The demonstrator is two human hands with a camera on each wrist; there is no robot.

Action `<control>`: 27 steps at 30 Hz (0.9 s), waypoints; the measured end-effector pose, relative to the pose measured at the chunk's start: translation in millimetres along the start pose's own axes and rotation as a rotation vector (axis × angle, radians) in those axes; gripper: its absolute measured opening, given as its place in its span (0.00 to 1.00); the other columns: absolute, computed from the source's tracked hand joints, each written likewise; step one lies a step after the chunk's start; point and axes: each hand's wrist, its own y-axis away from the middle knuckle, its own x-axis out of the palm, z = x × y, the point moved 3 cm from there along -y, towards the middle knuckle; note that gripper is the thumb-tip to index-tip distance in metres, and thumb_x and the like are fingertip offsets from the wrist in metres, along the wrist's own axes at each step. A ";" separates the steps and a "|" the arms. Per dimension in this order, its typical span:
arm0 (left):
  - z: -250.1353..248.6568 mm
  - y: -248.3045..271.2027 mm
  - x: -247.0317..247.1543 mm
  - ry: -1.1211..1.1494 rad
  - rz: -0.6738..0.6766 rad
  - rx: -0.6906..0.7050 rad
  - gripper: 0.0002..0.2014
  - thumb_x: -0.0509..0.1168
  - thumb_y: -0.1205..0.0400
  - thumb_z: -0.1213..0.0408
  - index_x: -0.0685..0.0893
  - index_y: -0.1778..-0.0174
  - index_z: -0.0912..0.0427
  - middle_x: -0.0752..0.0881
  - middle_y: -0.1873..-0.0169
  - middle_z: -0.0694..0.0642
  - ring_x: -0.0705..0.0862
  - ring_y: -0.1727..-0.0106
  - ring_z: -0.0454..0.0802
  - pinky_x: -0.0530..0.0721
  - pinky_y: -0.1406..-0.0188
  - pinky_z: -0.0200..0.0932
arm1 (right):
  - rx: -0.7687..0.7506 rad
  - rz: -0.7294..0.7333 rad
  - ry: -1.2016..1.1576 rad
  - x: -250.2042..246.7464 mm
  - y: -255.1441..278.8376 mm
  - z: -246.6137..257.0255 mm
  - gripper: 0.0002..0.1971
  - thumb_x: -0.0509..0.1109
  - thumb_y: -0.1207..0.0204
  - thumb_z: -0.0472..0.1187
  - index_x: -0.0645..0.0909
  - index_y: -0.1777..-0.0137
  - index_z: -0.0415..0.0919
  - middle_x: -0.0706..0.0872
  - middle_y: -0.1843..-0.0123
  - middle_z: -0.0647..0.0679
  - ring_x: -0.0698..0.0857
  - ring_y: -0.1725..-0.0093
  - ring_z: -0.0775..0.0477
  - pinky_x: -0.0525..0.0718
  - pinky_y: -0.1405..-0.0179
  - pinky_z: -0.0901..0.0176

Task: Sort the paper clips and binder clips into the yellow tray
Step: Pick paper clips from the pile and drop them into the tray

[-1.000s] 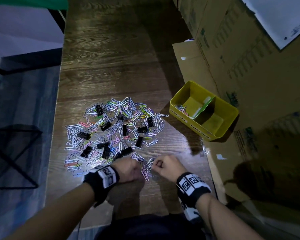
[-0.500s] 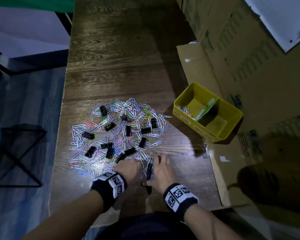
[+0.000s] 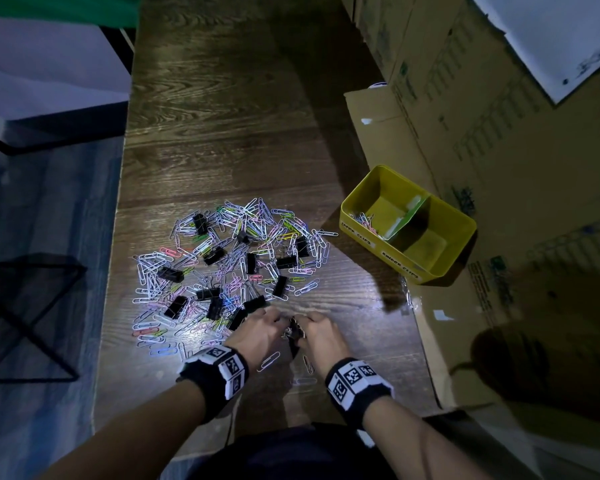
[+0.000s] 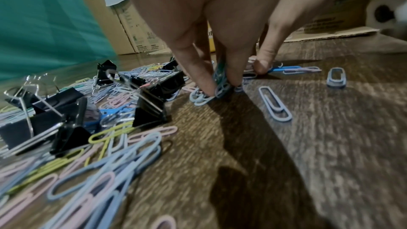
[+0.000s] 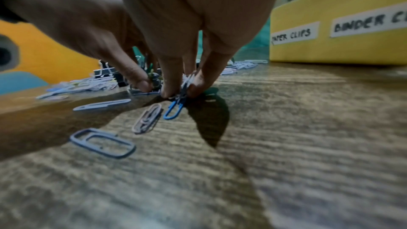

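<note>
Both hands work near the tabletop's front edge: the left hand (image 4: 211,29) pinches a bunch of paper clips (image 4: 218,83), and the right hand (image 5: 189,23) pinches a few clips (image 5: 186,83). The mixed pile (image 3: 229,268) with black binder clips (image 3: 214,255) spreads just beyond them. The yellow tray (image 3: 378,242) sits at the right edge against cardboard boxes (image 3: 499,150).

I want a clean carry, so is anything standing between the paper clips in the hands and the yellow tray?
Nothing visible does. Both hands, left hand and right hand, pinch pastel paper clips at the pile's near edge; bare brown wooden tabletop runs to the yellow divided plastic tray, whose top is open.
</note>
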 end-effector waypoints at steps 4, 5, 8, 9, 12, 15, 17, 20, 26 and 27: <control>9.3 -0.5 -1.2 0.143 -0.063 -0.003 0.21 0.59 0.17 0.68 0.71 0.27 0.51 0.78 0.33 0.53 0.78 0.38 0.49 0.74 0.37 0.35 | 0.134 0.034 -0.209 -5.8 -5.7 -10.0 0.18 0.70 0.23 0.37 0.81 0.33 0.44 0.86 0.41 0.39 0.85 0.44 0.41 0.82 0.42 0.56; 10.3 -1.1 -5.4 0.185 -0.067 -0.012 0.20 0.60 0.17 0.68 0.74 0.29 0.52 0.82 0.38 0.54 0.81 0.42 0.49 0.75 0.42 0.32 | 0.188 0.032 -0.275 -6.9 -6.7 -13.8 0.17 0.72 0.23 0.38 0.82 0.34 0.43 0.87 0.44 0.38 0.86 0.46 0.43 0.81 0.44 0.60; 13.8 -2.9 -19.7 0.242 -0.100 -0.018 0.16 0.61 0.18 0.70 0.81 0.35 0.56 0.88 0.50 0.59 0.86 0.51 0.55 0.80 0.50 0.38 | 0.254 -0.010 -0.524 -9.1 -8.4 -23.2 0.17 0.77 0.29 0.36 0.85 0.39 0.40 0.85 0.58 0.45 0.81 0.60 0.54 0.77 0.58 0.72; 16.1 -1.8 -24.7 0.267 -0.104 -0.030 0.16 0.61 0.18 0.68 0.81 0.35 0.54 0.89 0.51 0.59 0.87 0.52 0.54 0.81 0.50 0.39 | 0.264 -0.009 -0.603 -10.4 -7.7 -24.8 0.17 0.78 0.30 0.34 0.85 0.41 0.38 0.82 0.61 0.49 0.78 0.63 0.57 0.76 0.62 0.75; 27.0 1.5 -31.8 0.424 -0.121 -0.094 0.15 0.67 0.20 0.61 0.83 0.37 0.51 0.91 0.54 0.56 0.89 0.60 0.47 0.82 0.53 0.31 | 0.281 -0.011 -0.764 -14.7 -8.0 -32.0 0.16 0.80 0.33 0.32 0.86 0.44 0.37 0.79 0.64 0.54 0.76 0.64 0.57 0.78 0.63 0.76; 40.4 1.8 -31.4 0.632 -0.079 -0.205 0.15 0.71 0.24 0.57 0.86 0.41 0.50 0.91 0.56 0.54 0.86 0.70 0.40 0.77 0.64 0.21 | 0.270 -0.035 -0.853 -17.5 -7.4 -38.3 0.15 0.82 0.36 0.34 0.87 0.49 0.43 0.82 0.63 0.52 0.78 0.62 0.55 0.81 0.56 0.67; 50.0 1.9 -27.8 0.849 -0.012 -0.297 0.15 0.73 0.27 0.57 0.87 0.44 0.49 0.92 0.60 0.52 0.89 0.65 0.47 0.85 0.57 0.34 | 0.266 -0.056 -0.926 -20.0 -6.2 -41.7 0.16 0.82 0.37 0.33 0.88 0.49 0.42 0.83 0.62 0.50 0.78 0.63 0.56 0.81 0.56 0.69; 55.7 1.1 -34.4 1.154 0.070 -0.359 0.14 0.72 0.28 0.64 0.87 0.46 0.54 0.92 0.64 0.52 0.90 0.60 0.55 0.87 0.50 0.53 | 0.255 -0.114 -1.038 -30.2 -3.3 -44.0 0.16 0.81 0.38 0.28 0.88 0.49 0.37 0.84 0.65 0.50 0.79 0.69 0.63 0.81 0.59 0.75; 51.7 -13.9 -93.7 1.348 0.095 -0.208 0.10 0.70 0.30 0.70 0.90 0.54 0.58 0.91 0.56 0.61 0.90 0.58 0.54 0.89 0.58 0.45 | 0.245 -0.260 -1.199 -67.2 4.1 -44.8 0.18 0.81 0.40 0.25 0.88 0.60 0.50 0.91 0.64 0.53 0.86 0.63 0.57 0.86 0.53 0.60; 48.8 -18.9 -106.2 1.372 0.104 -0.168 0.11 0.69 0.29 0.70 0.89 0.53 0.60 0.90 0.55 0.62 0.90 0.55 0.54 0.89 0.59 0.42 | 0.239 -0.283 -1.239 -76.3 6.4 -44.4 0.17 0.81 0.40 0.25 0.88 0.59 0.49 0.91 0.63 0.51 0.86 0.62 0.56 0.87 0.52 0.58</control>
